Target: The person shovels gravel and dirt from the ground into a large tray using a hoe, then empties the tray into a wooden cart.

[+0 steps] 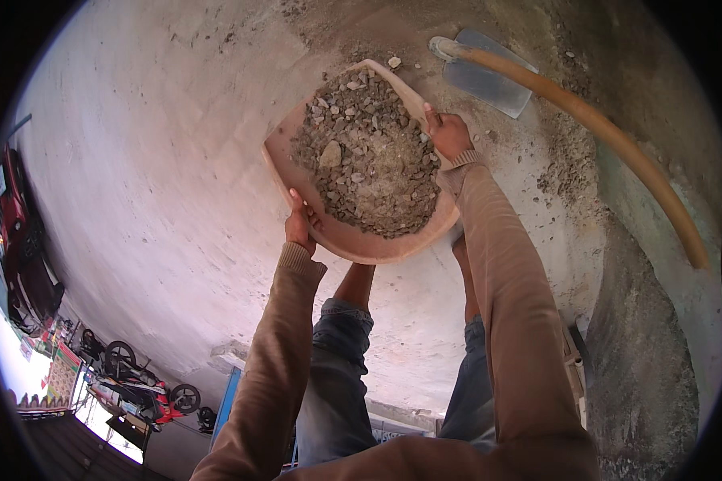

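Both hands (373, 180) gripping gravel-filled pan (361, 244) rims.

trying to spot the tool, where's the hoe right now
In the head view the hoe lies on the concrete ground at the upper right, just beyond the gravel-filled pan and the right hand, its wooden handle curving away toward the right edge.

Seen from above, the person wears a tan-brown, long-sleeved knitted sweater. Each sleeve ends in a ribbed cuff, snug at the wrist, just below the bare left hand (299, 227) and the bare right hand (449, 135). The sleeve fabric looks soft and slightly creased along the forearms (the right sleeve appears broader, being nearer the camera). Below, faded blue denim jeans cover the legs, rolled or bunched into thick folds near the knees, leaving the lower legs bare. No gloves, rings or watch are visible.
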A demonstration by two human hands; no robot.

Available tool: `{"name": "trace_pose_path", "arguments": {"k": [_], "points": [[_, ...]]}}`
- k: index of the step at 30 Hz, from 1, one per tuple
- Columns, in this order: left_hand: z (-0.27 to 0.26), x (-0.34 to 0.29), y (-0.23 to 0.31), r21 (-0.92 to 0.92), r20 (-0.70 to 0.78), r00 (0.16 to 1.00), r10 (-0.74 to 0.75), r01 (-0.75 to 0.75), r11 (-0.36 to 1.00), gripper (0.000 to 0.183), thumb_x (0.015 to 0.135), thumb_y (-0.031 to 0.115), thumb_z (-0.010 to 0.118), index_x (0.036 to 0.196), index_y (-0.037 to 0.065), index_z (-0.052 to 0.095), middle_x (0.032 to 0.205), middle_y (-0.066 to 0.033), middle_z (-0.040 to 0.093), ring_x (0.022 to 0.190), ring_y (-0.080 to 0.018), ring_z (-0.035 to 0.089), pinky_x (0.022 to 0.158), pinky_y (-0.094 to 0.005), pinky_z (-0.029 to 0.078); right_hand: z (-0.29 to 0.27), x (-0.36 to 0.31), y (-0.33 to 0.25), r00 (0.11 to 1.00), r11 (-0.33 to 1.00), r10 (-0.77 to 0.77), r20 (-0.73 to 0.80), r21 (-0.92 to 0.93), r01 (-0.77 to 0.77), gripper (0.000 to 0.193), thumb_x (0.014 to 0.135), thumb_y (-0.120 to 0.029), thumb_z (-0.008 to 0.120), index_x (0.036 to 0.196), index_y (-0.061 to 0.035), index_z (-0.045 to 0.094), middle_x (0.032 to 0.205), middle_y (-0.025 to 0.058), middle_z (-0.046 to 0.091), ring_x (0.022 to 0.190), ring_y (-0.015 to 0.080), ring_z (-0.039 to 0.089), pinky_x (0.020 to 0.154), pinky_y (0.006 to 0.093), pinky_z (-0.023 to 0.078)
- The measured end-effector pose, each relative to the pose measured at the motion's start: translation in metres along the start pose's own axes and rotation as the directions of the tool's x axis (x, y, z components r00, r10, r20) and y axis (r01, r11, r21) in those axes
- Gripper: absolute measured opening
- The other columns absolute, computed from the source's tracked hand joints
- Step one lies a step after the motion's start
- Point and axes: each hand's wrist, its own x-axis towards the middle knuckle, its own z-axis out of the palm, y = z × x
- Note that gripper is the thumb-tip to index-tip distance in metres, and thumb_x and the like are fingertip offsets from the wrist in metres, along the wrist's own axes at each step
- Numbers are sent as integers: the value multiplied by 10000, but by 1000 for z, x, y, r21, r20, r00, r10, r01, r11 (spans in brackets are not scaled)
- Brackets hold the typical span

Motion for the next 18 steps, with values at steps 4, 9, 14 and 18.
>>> {"name": "trace_pose_path", "arguments": {"k": [4, 9, 14, 18], "points": [[33, -60, 14, 207, -73, 991, 108, -91, 974, 521, 889, 612, 642, 743, 139, 481, 648, 22, 411, 554, -114, 392, 522, -298, 342, -9, -88, 30, 949, 979, -34, -315, 180, 95, 601, 1016, -506, 481, 760, 12, 646, 619, 138, 590, 612, 237, 577, 645, 383, 479], [25, -155, 23, 362, 181, 948, 261, -312, 879, 429, 923, 469, 681, 773, 102, 518, 652, 34, 424, 570, -86, 404, 521, -275, 331, -13, -205, 116, 637, 976, -206, -743, -108, 190, 474, 1026, -395, 512, 882, 17, 700, 938, 219, 675, 988, 306, 608, 795, 413, 479], [46, -302, 65, 490, 474, 830, 294, -526, 695, 364, 1007, 410, 561, 956, 54, 614, 691, 19, 469, 608, -87, 424, 559, -253, 359, -71, -381, 90, 770, 865, 324, -549, 502, -5, 522, 1027, -385, 486, 849, 60, 691, 982, 311, 652, 1110, 383, 536, 1014, 405, 401], [81, -357, -7, 468, 745, 649, 156, -674, 572, 446, 1025, 437, 499, 1072, 15, 638, 688, 11, 492, 610, -92, 449, 563, -246, 377, -17, -466, 194, 685, 295, 657, -315, 943, 152, 674, 1004, -566, 450, 756, 30, 645, 572, 103, 565, 518, 172, 545, 495, 329, 451]]}}
